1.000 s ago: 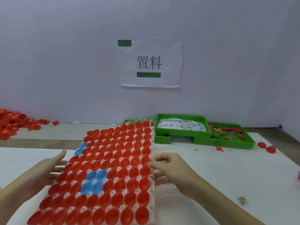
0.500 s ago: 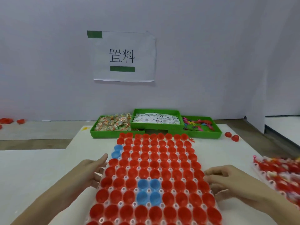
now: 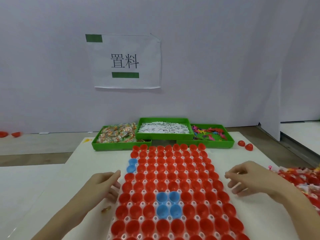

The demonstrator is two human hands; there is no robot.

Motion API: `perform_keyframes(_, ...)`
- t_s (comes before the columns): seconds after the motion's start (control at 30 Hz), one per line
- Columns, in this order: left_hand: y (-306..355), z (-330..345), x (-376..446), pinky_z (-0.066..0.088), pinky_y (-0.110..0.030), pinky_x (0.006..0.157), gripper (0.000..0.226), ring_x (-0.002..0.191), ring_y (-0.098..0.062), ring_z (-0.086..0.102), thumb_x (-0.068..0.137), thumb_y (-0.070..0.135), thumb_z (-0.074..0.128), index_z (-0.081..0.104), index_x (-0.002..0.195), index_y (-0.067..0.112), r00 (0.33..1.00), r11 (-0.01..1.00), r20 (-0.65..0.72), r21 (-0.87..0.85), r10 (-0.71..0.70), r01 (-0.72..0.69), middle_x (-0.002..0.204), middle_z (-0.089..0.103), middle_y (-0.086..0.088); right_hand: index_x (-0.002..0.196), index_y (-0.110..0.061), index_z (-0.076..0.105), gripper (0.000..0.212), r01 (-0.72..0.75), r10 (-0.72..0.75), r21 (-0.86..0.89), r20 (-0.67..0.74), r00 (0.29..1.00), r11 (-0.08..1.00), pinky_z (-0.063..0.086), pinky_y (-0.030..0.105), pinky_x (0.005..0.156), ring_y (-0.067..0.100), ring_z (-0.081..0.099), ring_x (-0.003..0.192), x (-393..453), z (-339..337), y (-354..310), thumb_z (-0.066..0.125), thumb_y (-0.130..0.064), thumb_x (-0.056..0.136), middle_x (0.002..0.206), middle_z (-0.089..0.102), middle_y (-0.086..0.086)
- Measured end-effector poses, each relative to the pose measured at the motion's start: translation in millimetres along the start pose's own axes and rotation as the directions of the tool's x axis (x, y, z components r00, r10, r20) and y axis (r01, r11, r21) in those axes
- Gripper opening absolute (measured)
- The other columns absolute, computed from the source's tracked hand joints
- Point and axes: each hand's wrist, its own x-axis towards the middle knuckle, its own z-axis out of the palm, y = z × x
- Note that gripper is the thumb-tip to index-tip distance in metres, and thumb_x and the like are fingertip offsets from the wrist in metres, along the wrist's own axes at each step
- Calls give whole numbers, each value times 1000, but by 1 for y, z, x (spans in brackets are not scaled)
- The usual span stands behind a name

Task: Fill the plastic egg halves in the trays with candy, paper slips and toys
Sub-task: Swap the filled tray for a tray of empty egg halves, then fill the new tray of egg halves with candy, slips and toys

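The left hand [image 3: 102, 185] rests at the left edge of the tray [image 3: 171, 193] on the table [image 3: 57, 196], fingers relaxed, apart, holding nothing. Its egg halves [image 3: 167, 202] look empty, so filling hasn't begun. The right hand [image 3: 249, 179] hovers loosely curled, empty. Next: reach far for candy [image 3: 117, 134].

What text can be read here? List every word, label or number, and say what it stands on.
"置料": on the white paper sign on the wall, between two green bars.
Print on the paper slips in the middle green tray: too small to read.
Candy wrappers: too blurred to read.
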Motion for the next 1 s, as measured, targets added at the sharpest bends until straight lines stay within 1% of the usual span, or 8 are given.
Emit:
perform_keyframes(0.13,8,-2,19,58,-30,77,22,75,-11,73,102,45,56,70,107,29,967,952,-141,252,212,-172,96,74,6,102,-6,71,16,95,-99,-28,-244,965,995,61,31,64,22,75,67,38,7,-20,61,-18,102,76,77,7)
perform_keyframes(0.23,14,6,42,57,-28,74,16,84,-8,67,104,29,58,70,112,21,905,889,-197,351,377,-294,104,71,6,115,-12,65,15,266,-260,-47,-422,868,963,59,35,66,21,72,67,61,29,-21,57,-19,104,80,74,4)
perform_keyframes(0.33,19,11,72,51,-24,75,15,91,-11,63,102,14,60,68,115,14,820,781,-208,494,533,-382,106,66,3,121,-17,62,19,370,-340,-58,-541,769,927,50,27,60,14,69,65,78,48,-4,54,-23,105,77,71,-3)
perform_keyframes(0.5,40,0,126,45,-38,102,22,120,-26,56,102,15,62,69,121,7,747,547,-86,737,659,-397,122,66,-6,116,-23,61,14,445,-388,-55,-591,707,894,49,25,56,8,66,57,91,53,6,52,-22,105,70,69,-4)
perform_keyframes(0.6,58,-7,153,48,-37,98,24,113,-23,62,103,21,61,71,122,11,768,459,73,765,636,-452,120,71,-3,113,-24,61,13,478,-420,-57,-576,701,876,49,25,51,10,63,52,92,55,3,52,-19,105,65,67,-1)
perform_keyframes(0.73,73,2,173,43,-25,70,22,86,-12,61,103,28,62,78,113,17,843,447,214,769,494,-457,108,76,2,109,-26,61,14,511,-459,-80,-573,679,856,44,17,44,8,59,47,93,57,1,51,-16,105,60,65,0)
perform_keyframes(0.87,81,10,184,40,-16,62,13,76,1,58,93,30,75,82,100,21,898,558,142,740,417,-376,90,74,7,109,-25,61,16,538,-484,-92,-583,653,838,42,17,43,7,55,44,95,56,1,51,-14,105,58,63,0)
perform_keyframes(1.0,88,8,185,38,-6,52,6,72,0,61,85,23,84,80,86,18,924,624,93,711,372,-323,74,69,15,108,-24,60,16,547,-484,-89,-598,639,833,43,14,45,4,58,47,97,55,3,52,-11,104,57,63,-4)
